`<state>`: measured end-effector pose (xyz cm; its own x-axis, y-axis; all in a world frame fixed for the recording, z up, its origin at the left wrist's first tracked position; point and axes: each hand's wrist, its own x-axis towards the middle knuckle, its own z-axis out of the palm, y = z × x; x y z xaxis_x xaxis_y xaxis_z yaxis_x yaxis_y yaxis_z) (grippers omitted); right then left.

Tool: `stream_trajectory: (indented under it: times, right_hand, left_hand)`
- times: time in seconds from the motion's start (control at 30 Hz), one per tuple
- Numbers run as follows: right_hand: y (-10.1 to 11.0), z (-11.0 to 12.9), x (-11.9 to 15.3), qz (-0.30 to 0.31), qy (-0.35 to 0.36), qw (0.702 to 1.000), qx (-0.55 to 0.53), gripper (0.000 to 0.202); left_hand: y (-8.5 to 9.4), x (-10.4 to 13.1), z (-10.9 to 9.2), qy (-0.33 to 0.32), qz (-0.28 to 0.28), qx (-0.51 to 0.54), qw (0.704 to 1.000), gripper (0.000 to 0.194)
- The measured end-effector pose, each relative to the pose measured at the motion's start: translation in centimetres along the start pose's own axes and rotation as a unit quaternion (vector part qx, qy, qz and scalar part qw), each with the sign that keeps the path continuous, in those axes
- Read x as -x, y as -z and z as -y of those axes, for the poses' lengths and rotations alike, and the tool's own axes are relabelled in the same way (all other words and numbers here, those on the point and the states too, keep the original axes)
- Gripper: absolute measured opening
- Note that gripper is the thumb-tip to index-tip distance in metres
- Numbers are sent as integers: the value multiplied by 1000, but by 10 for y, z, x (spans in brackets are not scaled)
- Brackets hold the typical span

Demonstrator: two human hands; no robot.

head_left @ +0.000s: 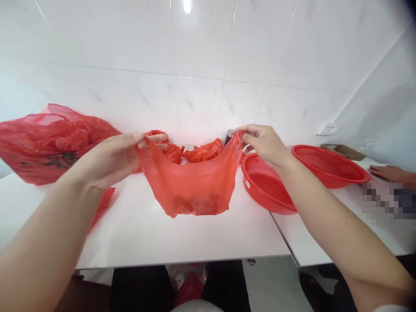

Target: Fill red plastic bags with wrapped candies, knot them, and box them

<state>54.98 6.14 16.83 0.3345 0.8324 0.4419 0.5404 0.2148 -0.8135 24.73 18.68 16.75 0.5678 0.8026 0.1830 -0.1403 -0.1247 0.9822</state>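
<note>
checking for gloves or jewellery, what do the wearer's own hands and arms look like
The left hand and right hand are ungloved, with no rings or watch visible. Both forearms are bare; a pale sleeve edge shows at the lower right. The left sleeve is out of view.

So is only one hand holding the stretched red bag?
No, the left hand holds one upper corner of the red bag while the right hand pinches the other.

I can read no words or numbers here. Black print (61, 160) on the bulging red bag (53, 141) at my left is blurred; the white sticker (248, 184) on a red basket (268, 201) is too small.
</note>
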Motion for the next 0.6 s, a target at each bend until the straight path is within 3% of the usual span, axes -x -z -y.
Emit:
stream_trajectory:
  times: [0.07, 0.13, 0.27, 0.33, 0.4, 0.5, 0.6]
  right_hand:
    - [-10, 3, -5, 26, -12, 1000, -2, 20]
    - [-21, 8, -12, 35, -6, 999, -24, 20]
    - [-51, 23, -25, 85, 31, 991, -96, 14]
    - [-69, 30, -29, 139, 67, 981, -115, 12]
    - [-84, 29, -32, 160, 105, 975, -116, 13]
    - [-97, 10, -36, 112, 125, 982, -89, 20]
    - [-104, -17, -34, 146, 105, 979, -96, 14]
  left_hand:
    - [-8, -5, 0, 9, 93, 107, 990, 25]
    - [-16, -12, 2, 13, 149, 131, 980, 27]
    - [-33, -32, 11, 41, 230, -45, 971, 54]
    - [-42, -43, 17, 56, 263, -146, 952, 41]
    - [-48, -54, 23, 63, 265, -182, 945, 28]
    - [-49, -66, 33, 83, 231, -125, 961, 34]
    - [-42, -74, 45, 115, 222, -90, 964, 39]
